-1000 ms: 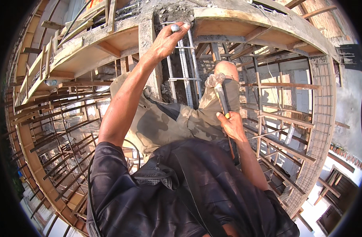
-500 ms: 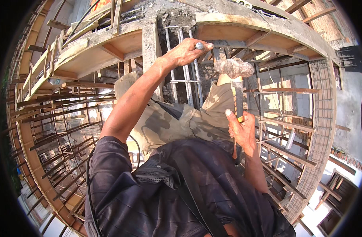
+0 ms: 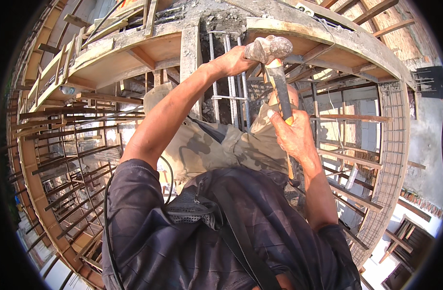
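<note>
Ribbed grey steel bars [image 3: 233,107] stand bare, loose grey rubble [image 3: 225,21] remaining beyond; right hand [image 3: 296,134] clasps dusty grey-headed, black-and-yellow-handled hammer [image 3: 279,87]; left hand [image 3: 232,61], grip hidden.

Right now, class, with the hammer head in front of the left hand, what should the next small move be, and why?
Probably raise the hammer slightly, clear of the left hand: the hammer head hides its fingertips in this view, so whether they touch cannot be seen. The right hand grips the handle, so it seems well placed to lift.
</note>
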A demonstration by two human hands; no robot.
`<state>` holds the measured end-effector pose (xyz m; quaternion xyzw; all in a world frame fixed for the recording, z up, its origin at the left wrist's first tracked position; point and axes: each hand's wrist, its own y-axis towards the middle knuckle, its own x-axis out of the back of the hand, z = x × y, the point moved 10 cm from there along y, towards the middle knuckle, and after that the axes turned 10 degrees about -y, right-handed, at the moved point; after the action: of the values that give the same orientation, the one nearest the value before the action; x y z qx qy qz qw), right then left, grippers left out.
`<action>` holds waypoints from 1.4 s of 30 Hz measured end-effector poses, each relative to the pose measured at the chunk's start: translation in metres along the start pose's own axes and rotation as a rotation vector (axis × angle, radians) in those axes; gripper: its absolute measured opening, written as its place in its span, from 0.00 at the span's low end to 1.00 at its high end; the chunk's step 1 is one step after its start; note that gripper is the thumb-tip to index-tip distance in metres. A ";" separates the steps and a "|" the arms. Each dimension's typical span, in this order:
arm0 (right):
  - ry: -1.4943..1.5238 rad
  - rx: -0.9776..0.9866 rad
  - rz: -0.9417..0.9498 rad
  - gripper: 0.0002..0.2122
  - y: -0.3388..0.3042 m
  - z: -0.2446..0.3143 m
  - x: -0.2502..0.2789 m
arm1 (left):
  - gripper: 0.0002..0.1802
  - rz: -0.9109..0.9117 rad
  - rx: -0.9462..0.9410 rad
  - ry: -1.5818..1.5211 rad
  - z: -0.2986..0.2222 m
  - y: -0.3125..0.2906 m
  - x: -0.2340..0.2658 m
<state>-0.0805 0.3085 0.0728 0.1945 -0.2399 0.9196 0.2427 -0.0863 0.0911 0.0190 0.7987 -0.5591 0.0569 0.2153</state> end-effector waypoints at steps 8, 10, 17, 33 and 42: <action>0.509 0.507 -0.366 0.10 -0.057 0.145 0.090 | 0.35 0.129 0.404 0.050 0.020 -0.010 0.000; 0.534 0.721 -0.297 0.18 -0.048 0.155 0.092 | 0.34 0.132 0.401 0.034 0.017 -0.007 -0.003; 0.237 -0.295 0.104 0.10 -0.019 -0.028 -0.016 | 0.25 0.062 0.244 -0.002 0.031 -0.013 0.003; 0.149 -0.121 0.014 0.10 0.006 -0.009 -0.011 | 0.27 0.076 0.230 0.007 0.025 -0.009 0.002; 0.252 0.240 -0.409 0.08 -0.062 0.141 0.075 | 0.34 0.026 0.387 0.020 0.053 -0.020 0.014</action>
<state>-0.0729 0.3069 0.2442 0.1505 -0.0529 0.8903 0.4265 -0.0703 0.0627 -0.0298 0.8172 -0.5458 0.1742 0.0624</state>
